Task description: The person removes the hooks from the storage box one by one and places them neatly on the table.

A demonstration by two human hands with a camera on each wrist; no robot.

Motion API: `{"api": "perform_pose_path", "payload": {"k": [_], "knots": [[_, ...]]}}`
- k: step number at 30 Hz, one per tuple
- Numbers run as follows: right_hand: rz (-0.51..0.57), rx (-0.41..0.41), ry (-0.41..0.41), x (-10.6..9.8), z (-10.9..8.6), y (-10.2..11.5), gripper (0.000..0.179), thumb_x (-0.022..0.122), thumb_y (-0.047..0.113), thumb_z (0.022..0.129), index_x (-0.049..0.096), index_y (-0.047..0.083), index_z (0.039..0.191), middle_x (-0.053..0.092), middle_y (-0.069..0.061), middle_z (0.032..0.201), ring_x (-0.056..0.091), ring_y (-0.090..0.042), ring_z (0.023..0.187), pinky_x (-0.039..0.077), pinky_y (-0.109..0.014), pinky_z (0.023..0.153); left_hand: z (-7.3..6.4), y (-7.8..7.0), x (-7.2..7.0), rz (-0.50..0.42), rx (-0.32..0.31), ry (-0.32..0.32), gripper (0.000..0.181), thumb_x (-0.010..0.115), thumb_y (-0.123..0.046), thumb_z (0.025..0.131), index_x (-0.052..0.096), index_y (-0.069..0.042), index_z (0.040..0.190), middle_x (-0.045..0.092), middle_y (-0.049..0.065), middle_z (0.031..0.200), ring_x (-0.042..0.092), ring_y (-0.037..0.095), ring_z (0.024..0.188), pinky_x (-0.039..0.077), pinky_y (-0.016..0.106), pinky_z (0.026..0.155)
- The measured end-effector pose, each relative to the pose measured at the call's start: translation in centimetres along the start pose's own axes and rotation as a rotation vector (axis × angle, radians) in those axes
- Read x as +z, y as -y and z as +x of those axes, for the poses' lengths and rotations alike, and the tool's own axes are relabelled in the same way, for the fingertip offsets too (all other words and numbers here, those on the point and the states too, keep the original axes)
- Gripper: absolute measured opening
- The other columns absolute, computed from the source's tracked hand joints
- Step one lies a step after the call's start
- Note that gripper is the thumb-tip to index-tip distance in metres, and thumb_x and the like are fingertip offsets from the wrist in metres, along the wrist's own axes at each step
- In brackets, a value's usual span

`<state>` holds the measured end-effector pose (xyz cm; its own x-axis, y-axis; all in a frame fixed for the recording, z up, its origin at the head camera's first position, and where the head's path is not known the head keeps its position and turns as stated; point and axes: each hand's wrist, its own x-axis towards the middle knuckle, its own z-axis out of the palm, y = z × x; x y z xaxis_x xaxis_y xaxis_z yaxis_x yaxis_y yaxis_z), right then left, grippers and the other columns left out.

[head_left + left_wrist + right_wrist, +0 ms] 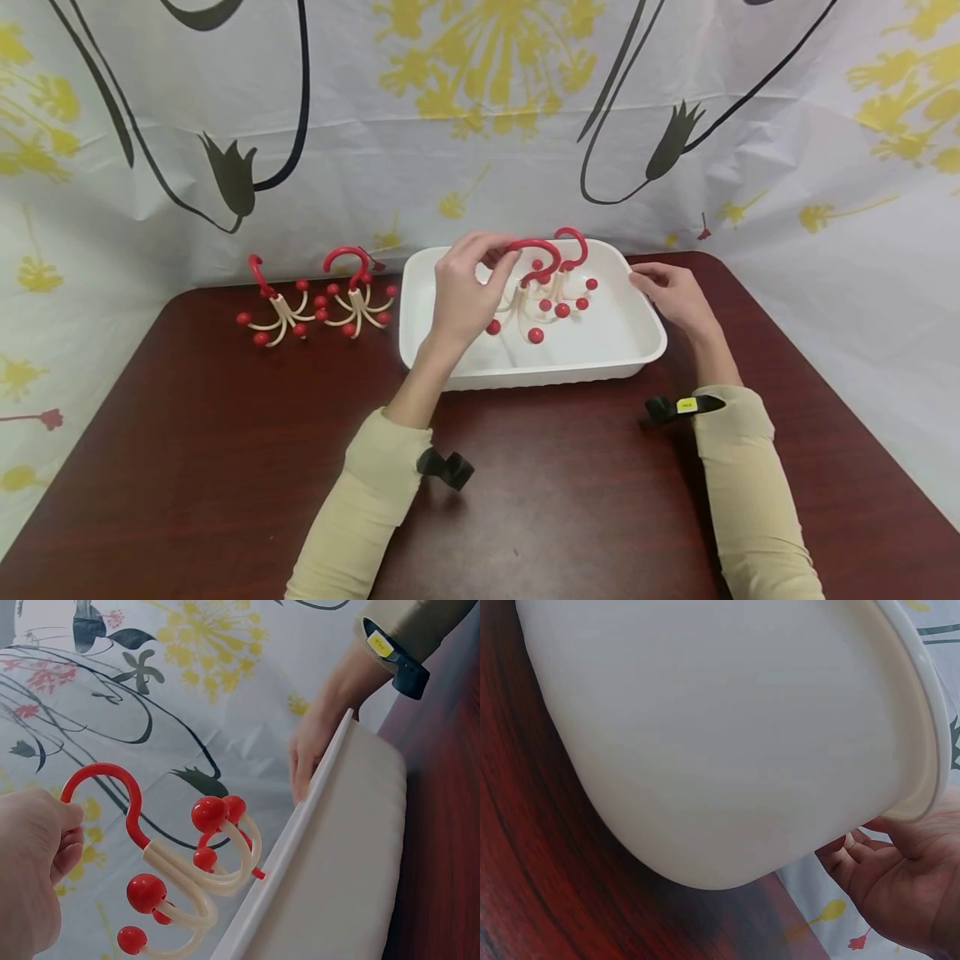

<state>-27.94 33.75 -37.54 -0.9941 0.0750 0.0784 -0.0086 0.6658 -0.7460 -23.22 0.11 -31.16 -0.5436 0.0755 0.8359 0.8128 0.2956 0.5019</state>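
My left hand [468,287] pinches the red hook top of a hanger [180,874] between thumb and fingers. Below the hook, several cream curved arms end in red balls, held over the white tub [570,367]. Just behind it, a second such hanger [573,246] is in the tub, partly covered in the head view. At the tub's right end, my right hand [675,292] grips the rim, fingers curled beneath it in the right wrist view.
Left of the tub, two more hangers, one [281,312] farther left and another [358,304] nearer the tub, stand on the dark wooden table [225,450]. A white patterned cloth [480,167] hangs along the table's back edge. Each sleeve cuff bears a black strap.
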Motion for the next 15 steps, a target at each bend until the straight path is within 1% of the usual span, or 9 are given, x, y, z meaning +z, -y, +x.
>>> {"api": "perform_pose_path", "payload": {"k": [3,8,10,12,15], "knots": [[-0.002,0.001,0.003,0.0,0.0,0.0,0.053,0.056,0.045,0.102,0.061,0.004,0.136,0.063,-0.021,0.128,0.059,-0.028,0.102,0.049,-0.028,0.079,0.1,0.2,-1.0,0.024,0.013,-0.033,0.014,0.075,-0.005,0.09,0.074,0.004,0.101,0.071,0.014,0.091,0.065,0.023,0.077,0.054,0.029,0.074],[0.0,0.004,0.007,0.0,0.0,0.0,0.055,0.056,0.047,0.102,0.061,0.004,0.137,0.063,-0.021,0.128,0.059,-0.028,0.103,0.049,-0.031,0.081,0.2,0.5,-2.6,0.046,0.006,-0.068,0.014,0.076,-0.005,0.09,0.074,0.004,0.1,0.071,0.014,0.088,0.065,0.023,0.075,0.053,0.032,0.071],[-0.001,0.006,0.007,0.0,0.0,0.0,0.056,0.056,0.047,0.102,0.06,0.004,0.137,0.063,-0.021,0.128,0.059,-0.028,0.103,0.048,-0.031,0.081,0.3,0.6,-3.3,0.047,0.005,-0.079,0.014,0.076,-0.005,0.09,0.074,0.005,0.1,0.07,0.014,0.088,0.064,0.023,0.074,0.053,0.035,0.07],[-0.004,0.002,0.004,0.0,0.0,0.0,0.055,0.056,0.047,0.102,0.06,0.004,0.137,0.063,-0.021,0.128,0.059,-0.028,0.103,0.048,-0.031,0.081,0.3,0.7,-4.0,0.05,0.009,-0.091,0.013,0.075,-0.004,0.09,0.074,0.005,0.1,0.07,0.015,0.089,0.065,0.024,0.074,0.053,0.035,0.069],[-0.006,-0.004,0.002,-0.1,0.1,0.0,0.055,0.056,0.047,0.101,0.061,0.004,0.136,0.064,-0.021,0.127,0.059,-0.026,0.1,0.048,-0.027,0.078,0.3,0.9,-5.0,0.07,0.009,-0.114,0.013,0.075,-0.003,0.09,0.074,0.005,0.1,0.071,0.016,0.09,0.065,0.025,0.075,0.052,0.032,0.071]]}}
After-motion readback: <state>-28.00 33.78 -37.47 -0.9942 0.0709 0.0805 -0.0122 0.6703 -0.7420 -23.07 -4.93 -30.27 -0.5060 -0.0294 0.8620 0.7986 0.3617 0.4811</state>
